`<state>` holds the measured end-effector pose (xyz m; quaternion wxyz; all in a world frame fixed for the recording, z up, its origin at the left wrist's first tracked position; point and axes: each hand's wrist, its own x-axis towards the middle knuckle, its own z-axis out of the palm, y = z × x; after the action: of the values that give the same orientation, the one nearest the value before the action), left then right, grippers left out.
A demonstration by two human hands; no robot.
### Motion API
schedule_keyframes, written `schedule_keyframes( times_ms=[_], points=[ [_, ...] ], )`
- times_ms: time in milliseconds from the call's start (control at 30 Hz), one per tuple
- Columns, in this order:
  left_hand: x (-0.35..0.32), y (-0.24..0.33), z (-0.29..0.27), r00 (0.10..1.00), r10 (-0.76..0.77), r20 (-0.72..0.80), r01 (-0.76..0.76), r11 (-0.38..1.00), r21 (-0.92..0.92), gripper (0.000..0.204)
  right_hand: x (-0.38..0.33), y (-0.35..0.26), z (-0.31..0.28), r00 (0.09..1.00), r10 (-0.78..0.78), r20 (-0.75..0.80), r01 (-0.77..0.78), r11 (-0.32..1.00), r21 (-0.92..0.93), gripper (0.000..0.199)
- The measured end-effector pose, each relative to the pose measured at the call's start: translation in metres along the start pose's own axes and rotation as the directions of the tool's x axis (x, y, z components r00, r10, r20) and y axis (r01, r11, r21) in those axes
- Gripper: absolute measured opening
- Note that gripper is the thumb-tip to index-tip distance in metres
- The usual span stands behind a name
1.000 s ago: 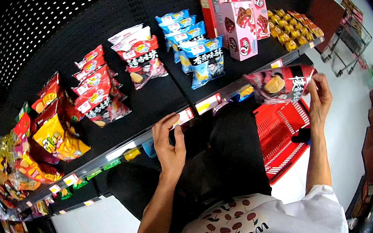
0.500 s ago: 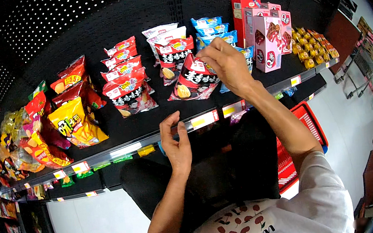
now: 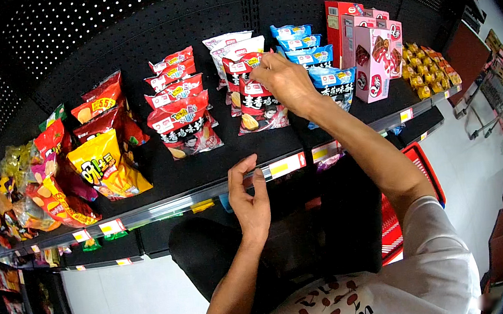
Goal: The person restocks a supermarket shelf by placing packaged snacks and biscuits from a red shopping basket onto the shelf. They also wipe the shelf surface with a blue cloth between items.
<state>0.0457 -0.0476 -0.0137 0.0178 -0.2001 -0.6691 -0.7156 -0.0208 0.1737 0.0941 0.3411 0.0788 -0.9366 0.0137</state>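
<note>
My right hand (image 3: 280,81) reaches up onto the black shelf (image 3: 205,188) and grips the top of a red and black snack bag (image 3: 261,108) at the front of its row. My left hand (image 3: 249,196) hovers at the shelf's front rail with fingers loosely curled and apart, holding nothing. Red chip bags (image 3: 183,124) lie just left of the held bag. Blue snack bags (image 3: 322,67) lie to its right.
Pink and red boxes (image 3: 371,57) and small yellow packs (image 3: 429,69) fill the shelf's right end. Yellow and red bags (image 3: 102,166) crowd its left side. A red shopping basket (image 3: 404,201) stands on the floor at the right. Price tags (image 3: 287,165) line the rail.
My right hand carried the red and black bag up from beside the basket and set it on the shelf in the middle row. My left hand stayed at the rail.
</note>
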Motion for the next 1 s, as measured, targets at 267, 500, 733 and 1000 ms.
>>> schedule_keyframes(
  times_ms=[267, 500, 733, 1000],
  points=[
    [0.000, -0.006, 0.002, 1.000, -0.011, 0.011, 0.011, 1.000, 0.001, 0.023, -0.011, -0.010, -0.007, 0.975, 0.128, -0.179, -0.088, 0.973, 0.214, 0.031],
    [0.010, -0.014, 0.004, 0.997, -0.026, 0.069, 0.020, 0.996, 0.087, 0.032, -0.074, -0.035, -0.019, 0.854, 0.517, -0.050, -0.406, 0.725, 0.557, 0.038],
    [0.066, -0.005, 0.017, 0.987, 0.056, 0.154, -0.083, 0.981, 0.176, 0.053, -0.107, -0.024, 0.019, 0.755, 0.650, 0.087, -0.529, 0.525, 0.667, 0.055],
    [0.101, -0.042, 0.026, 0.982, 0.069, 0.177, -0.110, 0.966, 0.235, 0.059, -0.099, -0.021, 0.040, 0.732, 0.646, 0.216, -0.573, 0.411, 0.709, 0.054]
  ],
)
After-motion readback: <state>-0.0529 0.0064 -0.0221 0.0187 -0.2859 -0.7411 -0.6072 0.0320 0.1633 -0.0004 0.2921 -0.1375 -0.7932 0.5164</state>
